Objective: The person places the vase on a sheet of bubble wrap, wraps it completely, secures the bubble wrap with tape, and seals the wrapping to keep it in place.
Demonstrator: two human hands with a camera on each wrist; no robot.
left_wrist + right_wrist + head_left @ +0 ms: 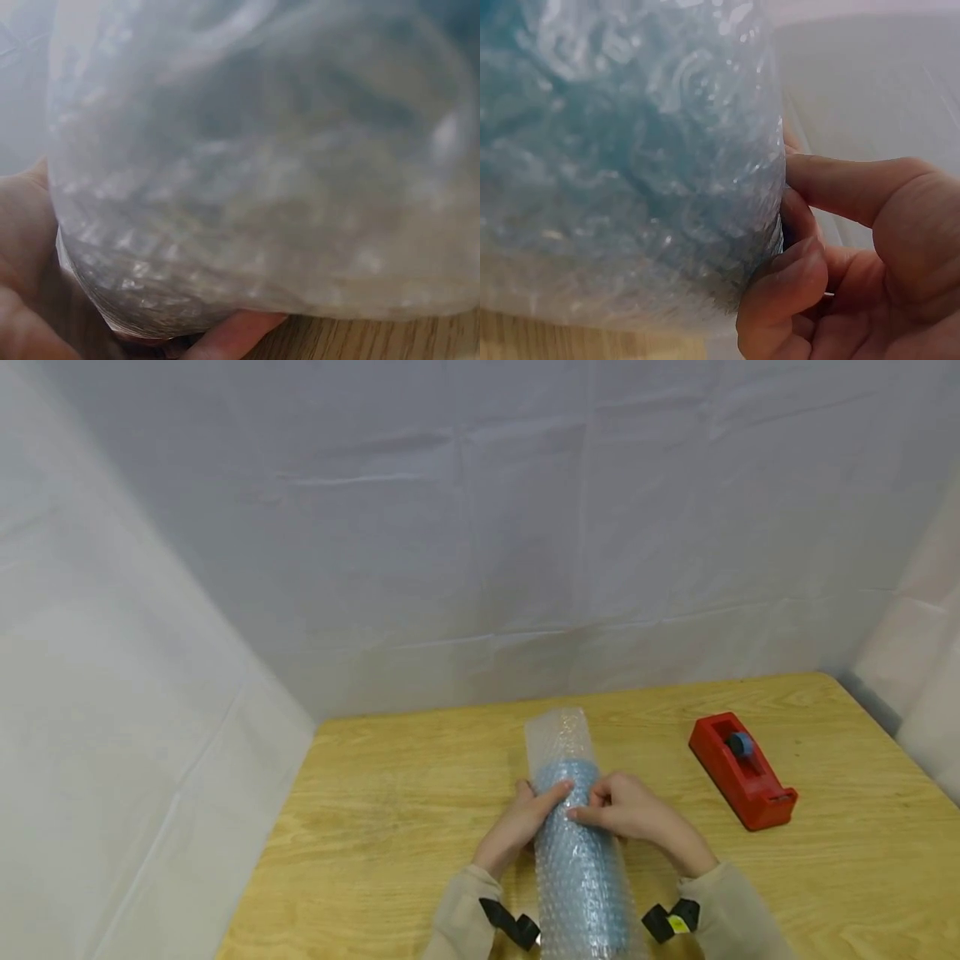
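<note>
A long blue cylinder-like item (pixel 577 860) lies inside clear bubble wrap (pixel 557 735), pointing away across the table. The wrap extends past its far end as a loose, see-through sleeve. My left hand (pixel 522 827) grips the roll from the left, thumb on top; in the left wrist view its fingers reach under the wrap's lower edge. On the other side, my right hand (pixel 637 810) pinches the bubble wrap at the roll's upper right, thumb against the top and fingers curled. Bubble wrap (pixel 630 165) fills most of the right wrist view, blue showing through.
A red tape dispenser (pixel 738 777) with a small blue tape roll (pixel 739 744) stands to the right on the wooden table (pixel 390 827). White sheeting (pixel 487 543) hangs behind the table and along both sides.
</note>
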